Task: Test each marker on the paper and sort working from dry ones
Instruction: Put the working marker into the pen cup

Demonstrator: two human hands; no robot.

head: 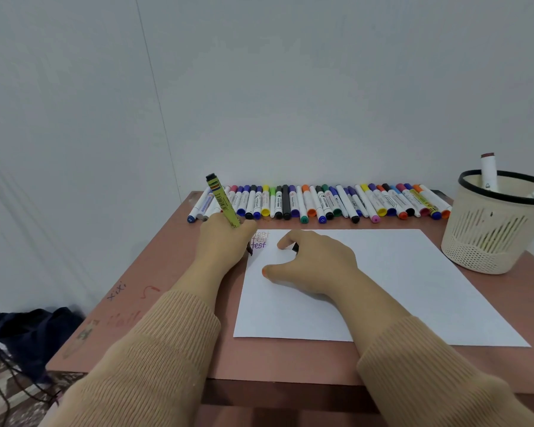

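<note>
Beige basket (pixel 487 238) with two white markers (pixel 489 172)

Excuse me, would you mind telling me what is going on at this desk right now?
A person is testing markers. The left hand grips a yellow-green marker with its tip down at the top left corner of the white paper, beside three written "test" words. The right hand rests on the paper and seems to pinch a black cap. A long row of markers lies by the wall, and two sit in the beige basket.
</note>
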